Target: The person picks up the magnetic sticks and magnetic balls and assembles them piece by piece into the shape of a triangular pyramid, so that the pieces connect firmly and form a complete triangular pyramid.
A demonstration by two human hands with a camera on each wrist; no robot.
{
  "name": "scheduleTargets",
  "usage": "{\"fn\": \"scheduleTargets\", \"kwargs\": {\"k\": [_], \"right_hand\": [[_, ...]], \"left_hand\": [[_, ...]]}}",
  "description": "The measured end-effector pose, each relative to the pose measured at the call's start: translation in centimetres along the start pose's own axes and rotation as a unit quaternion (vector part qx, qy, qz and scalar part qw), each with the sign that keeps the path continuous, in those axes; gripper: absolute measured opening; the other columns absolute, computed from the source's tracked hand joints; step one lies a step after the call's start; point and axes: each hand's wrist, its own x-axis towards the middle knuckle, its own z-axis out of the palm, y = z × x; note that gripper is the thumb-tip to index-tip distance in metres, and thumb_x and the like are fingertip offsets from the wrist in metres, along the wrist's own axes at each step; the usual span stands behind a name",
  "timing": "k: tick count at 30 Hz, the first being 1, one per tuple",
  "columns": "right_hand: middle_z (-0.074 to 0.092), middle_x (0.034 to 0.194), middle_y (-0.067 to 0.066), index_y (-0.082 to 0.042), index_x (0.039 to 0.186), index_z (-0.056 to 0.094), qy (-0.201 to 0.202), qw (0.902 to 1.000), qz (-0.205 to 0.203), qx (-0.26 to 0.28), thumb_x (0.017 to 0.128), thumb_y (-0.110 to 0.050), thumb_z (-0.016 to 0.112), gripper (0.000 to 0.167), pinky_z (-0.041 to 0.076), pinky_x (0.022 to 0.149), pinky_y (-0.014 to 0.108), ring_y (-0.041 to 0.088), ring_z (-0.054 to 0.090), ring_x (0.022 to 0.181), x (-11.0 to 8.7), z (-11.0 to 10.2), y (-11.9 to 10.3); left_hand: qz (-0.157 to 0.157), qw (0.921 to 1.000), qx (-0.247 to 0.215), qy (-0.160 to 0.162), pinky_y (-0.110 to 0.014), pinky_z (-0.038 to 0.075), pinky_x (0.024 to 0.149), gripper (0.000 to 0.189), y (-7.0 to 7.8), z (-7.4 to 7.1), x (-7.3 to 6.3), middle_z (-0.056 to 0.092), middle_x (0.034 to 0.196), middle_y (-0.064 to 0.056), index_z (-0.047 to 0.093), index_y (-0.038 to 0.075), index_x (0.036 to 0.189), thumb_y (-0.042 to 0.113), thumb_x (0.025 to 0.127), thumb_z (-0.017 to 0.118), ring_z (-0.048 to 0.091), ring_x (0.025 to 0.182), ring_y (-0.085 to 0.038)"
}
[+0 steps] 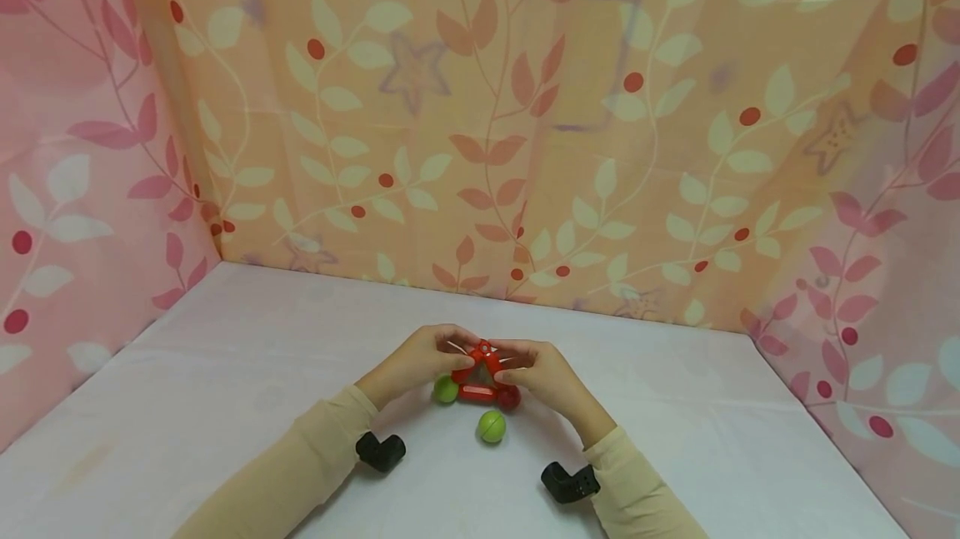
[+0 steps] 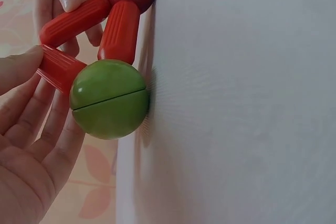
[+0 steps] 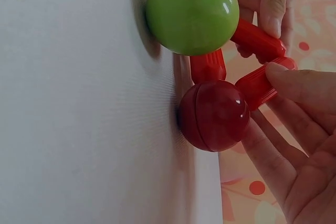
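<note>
Both hands hold a triangle of red ribbed rods upright on the table in the head view. My left hand (image 1: 431, 356) pinches the left slanted rod (image 2: 60, 69) near its top end, between thumb and fingers. On the other side, my right hand (image 1: 536, 362) pinches the right slanted rod (image 3: 260, 88). The bottom rod (image 1: 477, 393) lies between a green ball (image 2: 109, 99) at the left corner and a dark red ball (image 3: 215, 115) at the right corner. A second green ball (image 1: 492, 427) sits loose on the table, nearer the body.
A white cloth covers the table (image 1: 300, 322). Patterned curtains (image 1: 480, 122) hang behind it and along both sides. Black wrist-worn devices (image 1: 381, 451) stick out from both sleeves, close to the tabletop.
</note>
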Motion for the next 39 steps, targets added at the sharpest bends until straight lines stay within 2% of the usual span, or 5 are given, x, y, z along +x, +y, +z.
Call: {"fn": "scheduleTargets", "kwargs": {"k": [8,16,19,26,39], "right_hand": [[0.071,0.119,0.017,-0.006,0.132,0.064,-0.004,1.0,0.001,0.006,0.087,-0.013,0.074,0.047,0.057,0.091,0.04,0.027,0.07,0.106,-0.1,-0.4,0.0],[0.072,0.118,0.014,-0.003,0.121,0.069,0.0,0.999,0.028,0.036,0.086,-0.018,0.077,0.039,0.057,0.093,0.039,0.024,0.07,0.108,0.0,-1.0,0.7],[0.071,0.12,0.014,-0.002,0.121,0.068,-0.004,0.9988,0.028,0.04,0.086,-0.019,0.076,0.04,0.057,0.092,0.038,0.024,0.069,0.109,0.0,-1.2,1.1],[0.072,0.118,0.016,0.001,0.12,0.068,-0.016,0.997,0.051,0.057,0.086,-0.018,0.077,0.04,0.058,0.089,0.034,0.017,0.071,0.099,0.1,-1.6,1.2],[0.076,0.107,0.008,-0.002,0.115,0.072,-0.055,0.9924,0.103,0.038,0.083,-0.015,0.077,0.034,0.057,0.082,0.029,0.012,0.068,0.088,-0.1,-1.8,2.1]], "left_hand": [[0.008,0.998,0.015,0.06,-0.036,0.055,0.09,0.029,1.8,-1.0,-0.5,0.071,0.107,-0.006,0.069,0.01,0.11,0.018,0.084,0.079,0.066,0.1,-0.015],[-0.022,0.9949,0.045,-0.088,-0.026,0.05,0.079,0.017,3.4,0.1,-2.2,0.074,0.093,0.002,0.076,0.01,0.096,0.016,0.081,0.082,0.063,0.087,-0.011],[-0.014,0.992,0.046,-0.117,-0.023,0.05,0.076,0.02,3.1,0.8,-2.4,0.076,0.093,-0.001,0.076,0.008,0.099,0.01,0.079,0.082,0.065,0.085,-0.009],[-0.024,0.9892,0.051,-0.135,-0.024,0.051,0.078,0.023,2.5,1.6,-2.4,0.076,0.096,-0.002,0.076,0.008,0.101,0.009,0.078,0.082,0.066,0.088,-0.009],[-0.038,0.9877,0.083,-0.127,-0.022,0.047,0.064,0.016,2.4,3.3,-2.8,0.071,0.087,0.005,0.079,0.011,0.091,0.009,0.076,0.084,0.056,0.067,-0.01]]}}
